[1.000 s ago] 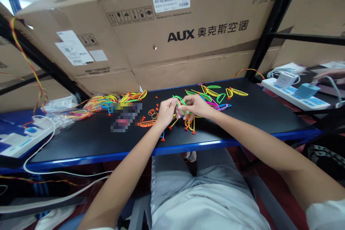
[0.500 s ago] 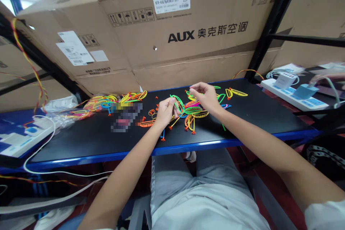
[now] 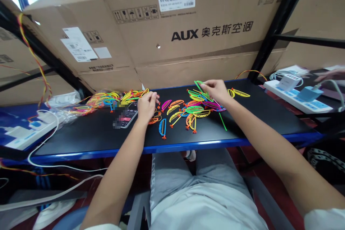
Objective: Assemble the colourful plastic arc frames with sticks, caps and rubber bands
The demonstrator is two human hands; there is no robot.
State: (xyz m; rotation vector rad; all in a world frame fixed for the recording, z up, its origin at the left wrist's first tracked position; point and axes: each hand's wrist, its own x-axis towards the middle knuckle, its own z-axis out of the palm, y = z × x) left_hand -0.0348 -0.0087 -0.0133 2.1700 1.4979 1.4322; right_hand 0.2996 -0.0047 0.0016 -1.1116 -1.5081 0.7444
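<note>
Green bow (image 3: 198,85) tilted, far side of multicolor bow heap (image 3: 195,109). Blue bow (image 3: 161,128) flat, near left. Green stick (image 3: 223,122), near right.

A: Quick pos. check: how's your L side?
B: Your L arm (image 3: 121,172) is out fwd, bare, slanting up & inward. Your L hand (image 3: 147,107) has its fingers bent, tips hard to read.
A: And your R?
B: Your R arm (image 3: 272,147) comes in on a wider diag. from the R. Your R hand (image 3: 217,91) is a bit farther fwd, thumb & fingertips in a pinch.
A: Gap btwn. them?
B: Your hands are well apart.
</note>
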